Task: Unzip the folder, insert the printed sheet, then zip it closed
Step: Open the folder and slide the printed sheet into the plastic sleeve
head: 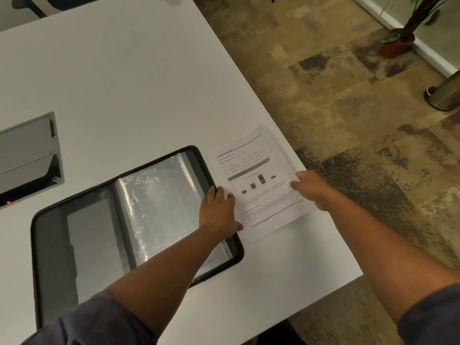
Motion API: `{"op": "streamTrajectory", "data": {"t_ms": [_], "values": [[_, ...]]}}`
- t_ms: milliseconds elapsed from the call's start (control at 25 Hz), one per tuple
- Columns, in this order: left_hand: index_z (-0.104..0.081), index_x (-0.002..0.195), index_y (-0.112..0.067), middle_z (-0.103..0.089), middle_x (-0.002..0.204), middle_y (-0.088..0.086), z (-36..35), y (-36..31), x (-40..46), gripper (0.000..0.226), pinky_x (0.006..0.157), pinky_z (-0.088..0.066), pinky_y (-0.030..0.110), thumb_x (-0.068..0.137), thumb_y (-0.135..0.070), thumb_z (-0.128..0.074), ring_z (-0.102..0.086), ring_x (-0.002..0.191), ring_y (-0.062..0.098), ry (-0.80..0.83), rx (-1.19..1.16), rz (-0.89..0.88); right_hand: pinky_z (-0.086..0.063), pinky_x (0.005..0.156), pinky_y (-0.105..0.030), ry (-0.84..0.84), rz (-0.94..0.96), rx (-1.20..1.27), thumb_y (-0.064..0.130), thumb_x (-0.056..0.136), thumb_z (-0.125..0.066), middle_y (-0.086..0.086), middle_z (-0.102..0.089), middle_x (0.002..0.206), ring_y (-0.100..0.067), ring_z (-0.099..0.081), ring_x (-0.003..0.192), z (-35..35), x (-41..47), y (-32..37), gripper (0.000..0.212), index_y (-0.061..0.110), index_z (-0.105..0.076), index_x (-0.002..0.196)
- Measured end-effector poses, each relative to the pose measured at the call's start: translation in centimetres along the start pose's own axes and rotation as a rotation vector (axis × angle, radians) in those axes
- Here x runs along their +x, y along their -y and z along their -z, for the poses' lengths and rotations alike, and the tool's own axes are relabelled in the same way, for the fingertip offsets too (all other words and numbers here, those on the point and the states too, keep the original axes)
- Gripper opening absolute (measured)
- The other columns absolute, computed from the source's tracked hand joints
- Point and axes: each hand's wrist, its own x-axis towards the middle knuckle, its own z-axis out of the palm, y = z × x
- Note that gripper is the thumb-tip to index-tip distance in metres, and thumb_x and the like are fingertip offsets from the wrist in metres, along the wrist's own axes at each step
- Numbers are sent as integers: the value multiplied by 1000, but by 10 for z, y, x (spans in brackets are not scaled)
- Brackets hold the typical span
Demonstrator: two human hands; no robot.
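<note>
White and bare across most of its top, the surface (129, 78) runs to a right edge with mottled brown carpet (348, 100) beyond it. Nearest the person, the folder (82, 235) lies unzipped and spread flat, its black zip border running all round, a dark pocket on its left half and glossy clear sleeves (159, 202) on its right half. The left hand (219, 210) rests on the folder's right border, fingers fairly straight and reaching onto the left margin of the printed sheet (258, 185); whether it pinches anything cannot be told. The sheet lies just beside the folder, touching its right border and close to the right edge of the surface, turned at an angle. It shows a table, a small bar chart and lines of text. The right hand (311, 188) holds the sheet's right margin, thumb on top and fingers curled under. Farther off, a grey cable hatch (27, 155) is set into the surface at the left edge, and a potted plant (403, 38) stands on the carpet.
</note>
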Motion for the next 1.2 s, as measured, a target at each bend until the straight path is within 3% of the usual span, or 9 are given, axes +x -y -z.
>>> {"op": "streamTrajectory", "data": {"t_ms": [80,160,360,480,560,640,760,920,1200], "values": [[-25,156,-24,-17,166,11,2,1,-1,103,122,-15,51,75,-68,-71,-6,154,37,16,-21,-7,-47,94,-37,-5,51,29,16,99,-55,-11,-61,133,-27,-57,115,3,-6,3,32,6,-59,130],[-24,156,-24,-18,166,9,6,4,-7,106,121,-18,50,73,-65,-76,-6,154,34,4,-188,-35,-44,105,-43,-11,77,57,18,99,-57,-10,-58,138,-30,-54,124,7,-15,7,39,6,-54,137],[-14,158,-29,-38,158,0,35,34,-36,110,112,-38,47,76,-39,-86,-37,144,22,-68,-1484,148,-55,88,-40,38,176,268,12,98,-57,0,-74,109,-23,-69,102,21,-51,42,17,20,-72,102],[-34,151,-14,-66,133,9,58,68,-44,77,99,-53,47,89,-33,-74,-64,121,29,103,-1956,310,-55,85,-38,93,231,330,10,99,-56,-2,-75,112,-18,-71,97,8,-70,74,20,21,-72,99],[-53,137,-17,-73,121,8,70,96,-50,41,85,-60,45,98,-24,-63,-71,109,29,64,-2012,271,-53,92,-43,161,281,369,7,99,-54,-7,-74,113,-24,-70,104,-21,-76,96,20,16,-71,106],[-61,129,-24,-74,119,2,79,123,-59,29,83,-61,47,101,-17,-57,-72,107,26,-47,-1962,254,-52,96,-41,222,319,390,6,99,-54,-8,-74,114,-25,-69,107,-57,-81,115,21,13,-69,111],[-61,123,-28,-74,118,-3,87,167,-73,29,93,-57,50,101,-9,-55,-70,109,23,-253,-1873,304,-51,98,-38,302,359,402,6,99,-54,-6,-73,117,-22,-68,111,-112,-84,144,24,12,-67,117],[-61,115,-36,-74,115,-11,88,219,-90,30,94,-57,38,101,-9,-55,-70,107,14,-471,-1723,335,-55,94,-41,419,369,365,4,94,-61,-9,-71,121,-25,-69,109,-166,-83,184,27,14,-66,119],[-59,119,-38,-70,118,-15,96,275,-82,33,84,-52,18,103,-10,-51,-65,110,6,-536,-1619,291,-58,87,-47,464,353,307,11,96,-61,-6,-72,120,-25,-70,105,-208,-61,252,30,15,-64,126]]}}
